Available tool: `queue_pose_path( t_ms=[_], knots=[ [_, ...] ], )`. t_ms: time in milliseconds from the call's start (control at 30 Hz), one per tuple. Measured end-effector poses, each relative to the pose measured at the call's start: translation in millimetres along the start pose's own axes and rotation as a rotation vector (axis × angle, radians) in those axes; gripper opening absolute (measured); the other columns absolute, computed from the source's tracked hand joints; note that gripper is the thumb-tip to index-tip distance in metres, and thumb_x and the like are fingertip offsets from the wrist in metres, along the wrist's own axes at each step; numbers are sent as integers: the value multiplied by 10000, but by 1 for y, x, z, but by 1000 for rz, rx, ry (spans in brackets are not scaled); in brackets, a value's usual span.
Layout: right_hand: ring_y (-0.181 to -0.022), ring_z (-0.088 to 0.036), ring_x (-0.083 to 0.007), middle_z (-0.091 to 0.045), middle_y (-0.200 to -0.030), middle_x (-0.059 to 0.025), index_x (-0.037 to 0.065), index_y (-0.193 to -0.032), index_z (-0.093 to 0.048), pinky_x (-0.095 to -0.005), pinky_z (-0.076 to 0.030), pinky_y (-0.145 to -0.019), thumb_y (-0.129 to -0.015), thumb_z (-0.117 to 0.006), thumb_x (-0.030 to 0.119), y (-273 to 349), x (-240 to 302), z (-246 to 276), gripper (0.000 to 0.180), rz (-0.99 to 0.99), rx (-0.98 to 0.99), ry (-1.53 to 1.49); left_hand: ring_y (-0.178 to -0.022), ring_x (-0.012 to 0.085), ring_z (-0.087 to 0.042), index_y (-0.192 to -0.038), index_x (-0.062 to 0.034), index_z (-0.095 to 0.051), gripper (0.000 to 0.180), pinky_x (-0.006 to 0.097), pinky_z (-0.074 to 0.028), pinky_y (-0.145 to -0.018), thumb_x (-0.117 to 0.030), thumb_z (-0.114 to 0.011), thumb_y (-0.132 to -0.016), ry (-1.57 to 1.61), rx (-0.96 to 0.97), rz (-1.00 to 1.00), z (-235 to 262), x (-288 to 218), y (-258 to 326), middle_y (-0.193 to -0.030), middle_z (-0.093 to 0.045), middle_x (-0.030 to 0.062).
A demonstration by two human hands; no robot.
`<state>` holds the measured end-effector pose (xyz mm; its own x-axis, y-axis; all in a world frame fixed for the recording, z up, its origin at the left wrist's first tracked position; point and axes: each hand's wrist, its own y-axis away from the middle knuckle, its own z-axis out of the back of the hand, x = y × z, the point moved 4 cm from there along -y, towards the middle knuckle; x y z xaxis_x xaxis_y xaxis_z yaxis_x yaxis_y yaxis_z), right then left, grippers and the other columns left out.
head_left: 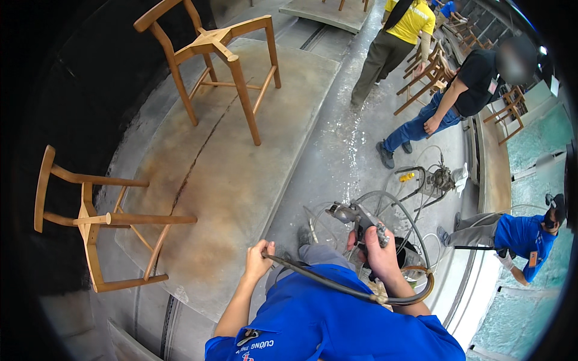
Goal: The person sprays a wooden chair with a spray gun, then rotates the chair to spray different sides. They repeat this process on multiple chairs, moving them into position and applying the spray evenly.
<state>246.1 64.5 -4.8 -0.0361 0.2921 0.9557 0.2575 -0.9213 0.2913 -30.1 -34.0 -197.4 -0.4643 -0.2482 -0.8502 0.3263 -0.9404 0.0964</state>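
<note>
My right hand (382, 257) is closed around the grip of a metal spray gun (365, 221), held out in front of my body. Its hose (340, 285) loops round below the gun and crosses my blue shirt to the left. There my left hand (259, 259) pinches the hose near its end, fingers closed. Ahead, a wooden chair frame (212, 41) without a seat pad stands upright on a broad, stained grey platform (241, 186). A second wooden chair frame (89, 221) lies tipped over at the platform's left edge. Neither hand touches the chairs.
A pump on a stand (441, 178) with trailing hoses and a yellow bottle (407, 177) stands on the floor to the right. Three people are near: one in a yellow shirt (415, 24), one in black (472, 81), one in blue (524, 243) by a water-covered wall (545, 174).
</note>
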Motion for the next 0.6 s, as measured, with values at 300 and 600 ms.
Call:
queue_pose_path(
  t_ms=[300, 600],
  knots=[
    [-670, -594, -114, -621, -730, -40, -5, -1015, -606, -276, -488, -646, -1046, -546, 283, -78, -43, 79, 296, -70, -165, 144, -428, 162, -454, -813, -29, -667, 193, 352, -356, -442, -191, -742, -885, -71, 172, -6, -2, -114, -22, -510, -510, 100],
    [-531, -504, -65, -652, -773, -100, 4, -1207, -561, -200, -350, -425, -1010, -529, 512, -164, 0, 183, 546, 72, -18, -138, -402, 138, -435, -859, -39, -686, 120, 320, -330, -419, -135, -757, -863, -119, 109, -183, -80, -230, -137, -478, -469, 50]
  ],
)
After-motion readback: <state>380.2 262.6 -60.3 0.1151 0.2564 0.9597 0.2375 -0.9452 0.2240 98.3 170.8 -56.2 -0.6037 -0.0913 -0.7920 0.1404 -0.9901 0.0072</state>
